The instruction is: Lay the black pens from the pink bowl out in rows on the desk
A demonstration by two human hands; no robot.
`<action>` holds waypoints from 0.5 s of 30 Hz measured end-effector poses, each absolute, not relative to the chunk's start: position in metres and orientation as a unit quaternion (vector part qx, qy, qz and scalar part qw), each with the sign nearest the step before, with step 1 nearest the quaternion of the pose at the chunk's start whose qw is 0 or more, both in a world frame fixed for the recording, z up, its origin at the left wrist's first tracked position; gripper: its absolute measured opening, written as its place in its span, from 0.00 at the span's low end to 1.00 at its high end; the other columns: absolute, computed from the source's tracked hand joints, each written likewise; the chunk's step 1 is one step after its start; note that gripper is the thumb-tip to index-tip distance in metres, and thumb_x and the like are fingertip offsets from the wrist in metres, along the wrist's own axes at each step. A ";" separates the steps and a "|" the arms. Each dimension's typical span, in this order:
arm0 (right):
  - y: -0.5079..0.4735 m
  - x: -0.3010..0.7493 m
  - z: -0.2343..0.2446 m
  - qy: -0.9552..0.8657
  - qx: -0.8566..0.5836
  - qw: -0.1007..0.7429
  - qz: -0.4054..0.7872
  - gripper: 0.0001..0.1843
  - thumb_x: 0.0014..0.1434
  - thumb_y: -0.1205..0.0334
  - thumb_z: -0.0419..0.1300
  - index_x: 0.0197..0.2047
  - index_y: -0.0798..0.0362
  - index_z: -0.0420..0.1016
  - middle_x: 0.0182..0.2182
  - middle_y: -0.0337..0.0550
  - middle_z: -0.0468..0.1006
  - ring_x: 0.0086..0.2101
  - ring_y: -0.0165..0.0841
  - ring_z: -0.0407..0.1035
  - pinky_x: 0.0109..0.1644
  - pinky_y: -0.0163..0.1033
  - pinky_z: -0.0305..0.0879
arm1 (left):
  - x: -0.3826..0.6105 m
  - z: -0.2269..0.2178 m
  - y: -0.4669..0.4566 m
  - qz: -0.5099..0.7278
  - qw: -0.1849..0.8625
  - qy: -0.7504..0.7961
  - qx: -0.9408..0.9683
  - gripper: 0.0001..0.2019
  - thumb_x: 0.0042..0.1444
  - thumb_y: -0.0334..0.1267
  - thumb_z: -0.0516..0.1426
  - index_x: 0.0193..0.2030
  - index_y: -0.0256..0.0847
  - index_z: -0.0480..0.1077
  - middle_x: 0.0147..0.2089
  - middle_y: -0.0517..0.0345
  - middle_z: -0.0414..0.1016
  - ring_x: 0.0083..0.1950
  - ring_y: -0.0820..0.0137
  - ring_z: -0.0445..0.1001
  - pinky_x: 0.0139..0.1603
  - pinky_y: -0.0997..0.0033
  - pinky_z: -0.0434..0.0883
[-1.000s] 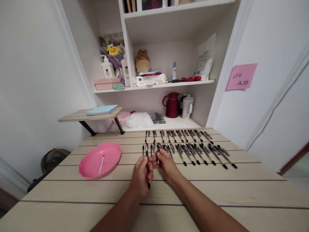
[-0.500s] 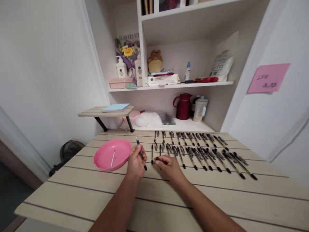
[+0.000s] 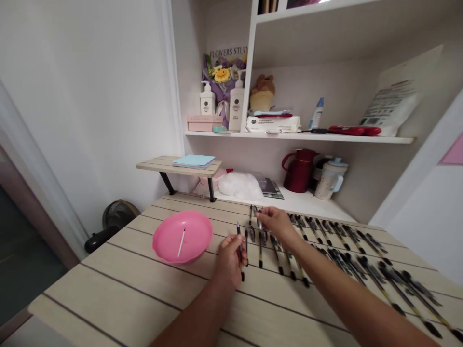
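My left hand (image 3: 231,258) is closed around a black pen (image 3: 239,243), which it holds upright with the tip pointing away from me. Stretched over the rows of pens, my right hand (image 3: 278,222) has thumb and fingers pinched together at the left end of the back row. Whatever sits between those fingertips is too small to make out. Beside the left hand, a pen (image 3: 246,238) starts the front row, with a small dark translucent cap-like piece (image 3: 252,234) to its right. Several more pens lie to the right, partly covered by my right forearm.
A pink dish (image 3: 206,224) with a thin white dark-tipped stick (image 3: 181,242) stands to the left. Behind it is a small raised shelf (image 3: 152,165) bearing blue paper (image 3: 193,160). A red jug (image 3: 299,171) and a pale cup (image 3: 331,178) stand at the back.
My right hand has moved from beside the front row's left end to the back row. The left hand still holds its pen. The view has turned left.
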State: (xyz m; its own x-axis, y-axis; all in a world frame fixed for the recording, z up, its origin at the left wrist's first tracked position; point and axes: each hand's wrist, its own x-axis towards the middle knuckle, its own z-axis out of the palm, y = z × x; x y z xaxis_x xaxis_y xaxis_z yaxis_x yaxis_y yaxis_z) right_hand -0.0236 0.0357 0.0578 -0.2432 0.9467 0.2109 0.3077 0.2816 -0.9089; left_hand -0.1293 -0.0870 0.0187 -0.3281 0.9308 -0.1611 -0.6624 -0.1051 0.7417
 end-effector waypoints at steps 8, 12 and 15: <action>0.149 -0.091 0.066 -0.737 -0.572 0.268 0.240 0.07 0.37 0.63 0.66 0.20 0.55 0.72 0.18 0.47 0.75 0.28 0.37 0.72 0.30 0.36 0.61 | -0.121 0.005 -0.082 0.711 0.573 0.373 0.166 0.16 0.41 0.47 0.61 0.26 0.39 0.60 0.22 0.67 0.62 0.16 0.83 0.56 0.18 0.80 0.49; 0.161 -0.117 0.049 -0.746 -0.588 0.237 0.204 0.09 0.36 0.68 0.66 0.25 0.58 0.74 0.34 0.59 0.77 0.40 0.44 0.71 0.36 0.39 0.63 | -0.120 0.003 -0.080 0.725 0.559 0.367 0.163 0.15 0.43 0.46 0.59 0.25 0.39 0.60 0.22 0.66 0.61 0.16 0.82 0.56 0.17 0.79 0.50; 0.162 -0.126 0.039 -0.749 -0.592 0.221 0.200 0.10 0.36 0.71 0.65 0.27 0.59 0.75 0.36 0.63 0.76 0.41 0.46 0.70 0.37 0.41 0.64 | -0.119 0.003 -0.078 0.726 0.558 0.367 0.163 0.13 0.44 0.45 0.58 0.26 0.39 0.60 0.22 0.65 0.62 0.15 0.82 0.56 0.16 0.79 0.49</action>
